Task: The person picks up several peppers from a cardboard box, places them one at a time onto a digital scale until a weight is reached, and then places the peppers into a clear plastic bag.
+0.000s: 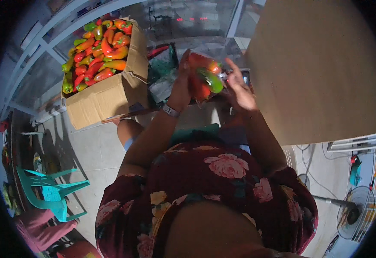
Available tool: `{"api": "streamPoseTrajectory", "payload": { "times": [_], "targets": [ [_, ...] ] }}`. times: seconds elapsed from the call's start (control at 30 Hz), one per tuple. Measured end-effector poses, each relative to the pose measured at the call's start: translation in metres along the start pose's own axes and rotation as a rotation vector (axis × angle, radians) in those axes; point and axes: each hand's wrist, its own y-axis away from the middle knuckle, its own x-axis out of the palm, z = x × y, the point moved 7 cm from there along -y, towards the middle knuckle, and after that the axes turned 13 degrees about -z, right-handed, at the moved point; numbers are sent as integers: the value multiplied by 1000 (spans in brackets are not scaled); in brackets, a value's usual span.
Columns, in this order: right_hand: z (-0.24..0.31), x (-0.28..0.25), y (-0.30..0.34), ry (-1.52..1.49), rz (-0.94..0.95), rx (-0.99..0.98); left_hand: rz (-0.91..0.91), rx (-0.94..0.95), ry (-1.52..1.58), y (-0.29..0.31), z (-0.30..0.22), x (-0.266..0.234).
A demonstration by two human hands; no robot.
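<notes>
A clear plastic bag of peppers [206, 84], with red ones and a green one showing through, is held up in front of me. My left hand [182, 88], with a metal watch on its wrist, grips the bag's left side. At the bag's gathered right end is my right hand [241, 91], its fingers at the bunched plastic and its index finger raised. Some of the right fingers are shaded and slightly blurred. Left of my hands, an open cardboard box [96, 103] is heaped with loose red, orange and green peppers [97, 53].
Just behind my left hand lie green and clear plastic packs [160, 71]. A large brown board [317, 73] rises at the right. Glass panes stand beyond the box. A teal plastic chair [58, 193] is at the lower left, and a fan [351, 214] at the lower right.
</notes>
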Motion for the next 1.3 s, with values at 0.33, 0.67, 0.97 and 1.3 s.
{"api": "streamPoseTrajectory", "payload": {
  "times": [0.33, 0.67, 0.97, 1.3],
  "targets": [
    [-36, -107, 39, 1004, -179, 147, 195, -137, -793, 33, 78, -9],
    [-69, -220, 157, 1229, 137, 426, 25, -577, -1287, 106, 85, -190],
    [-157, -386, 273, 1381, -203, 757, 394, -315, -1708, 110, 54, -186],
    [-168, -485, 374, 1468, -372, 980, -289, -690, -1261, 88, 29, -219]
  ]
}}
